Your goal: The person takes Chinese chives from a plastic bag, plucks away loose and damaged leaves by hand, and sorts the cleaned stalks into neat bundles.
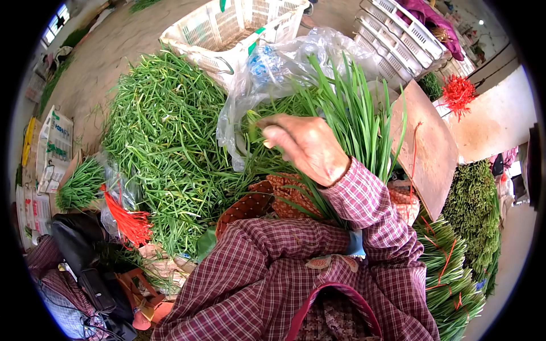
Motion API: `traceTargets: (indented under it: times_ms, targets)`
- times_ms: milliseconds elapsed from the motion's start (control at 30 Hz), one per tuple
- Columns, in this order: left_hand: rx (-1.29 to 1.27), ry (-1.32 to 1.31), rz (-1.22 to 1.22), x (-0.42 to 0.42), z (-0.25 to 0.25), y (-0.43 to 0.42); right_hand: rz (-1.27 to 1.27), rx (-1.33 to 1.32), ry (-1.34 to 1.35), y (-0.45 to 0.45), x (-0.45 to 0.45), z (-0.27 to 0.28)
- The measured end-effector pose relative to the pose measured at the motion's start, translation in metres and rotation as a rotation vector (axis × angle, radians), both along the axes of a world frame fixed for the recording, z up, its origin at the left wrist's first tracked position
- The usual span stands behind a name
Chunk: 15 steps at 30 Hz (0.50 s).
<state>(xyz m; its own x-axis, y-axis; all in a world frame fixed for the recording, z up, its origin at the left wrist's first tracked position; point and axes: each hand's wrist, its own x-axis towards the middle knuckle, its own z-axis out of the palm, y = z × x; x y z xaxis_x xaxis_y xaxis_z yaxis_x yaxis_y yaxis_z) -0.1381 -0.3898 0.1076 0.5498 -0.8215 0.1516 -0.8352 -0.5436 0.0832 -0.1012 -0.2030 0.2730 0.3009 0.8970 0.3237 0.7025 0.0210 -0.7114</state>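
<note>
My right hand (307,145) reaches leftward across the front of me, its thumb and fingers pressed together over the greens. A yellowish-green blade (251,118) shows at the fingertips; whether it is pinched there I cannot make out. Behind my right forearm, a bunch of long green chives (358,108) stands up and fans out, its lower end hidden. My left sleeve (290,236) runs under the right arm to a blue cuff (356,243), and the left hand itself is hidden. A big loose heap of chives (165,136) lies to the left, beside a clear plastic bag (230,122).
A white crate (199,55) stands ahead, with stacked crates (392,42) to its right. A brown board (424,148) leans at the right, near tied bundles of greens (449,273). Red ties (133,221) hang at the left, above a black bag (79,244).
</note>
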Motion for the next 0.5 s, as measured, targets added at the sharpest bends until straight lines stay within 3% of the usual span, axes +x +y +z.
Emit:
traceTargets:
  times_ms: [33,100,133,167,233,267,400,433,500]
  targets:
    - [-0.006,0.001,-0.001,0.000,0.000,0.002,0.002,0.001,-0.002,0.003,0.000,-0.001]
    - [-0.013,0.003,-0.006,0.000,0.000,0.003,-0.113,-0.267,-0.500,0.012,0.003,-0.003]
    - [-0.014,0.002,-0.008,0.000,0.000,0.005,-0.141,-0.523,-0.542,0.021,0.001,-0.002]
    - [-0.017,0.000,-0.006,0.000,0.001,0.005,-0.143,-0.521,-0.544,0.027,-0.002,-0.002]
    - [-0.015,0.014,-0.008,0.000,0.001,0.007,-0.097,-0.770,-0.566,0.035,-0.007,-0.009]
    - [-0.015,0.019,-0.008,0.000,0.001,0.009,-0.095,-0.588,-0.632,0.033,-0.005,-0.024]
    - [0.001,0.032,-0.025,-0.001,0.002,0.012,-0.095,-0.289,-0.627,0.031,-0.003,-0.062]
    - [0.012,0.034,-0.031,-0.001,0.003,0.011,-0.092,-0.403,-0.650,0.033,-0.007,-0.064]
    - [0.027,0.041,-0.040,-0.004,0.003,0.011,-0.075,-0.085,-0.662,0.030,-0.011,-0.072]
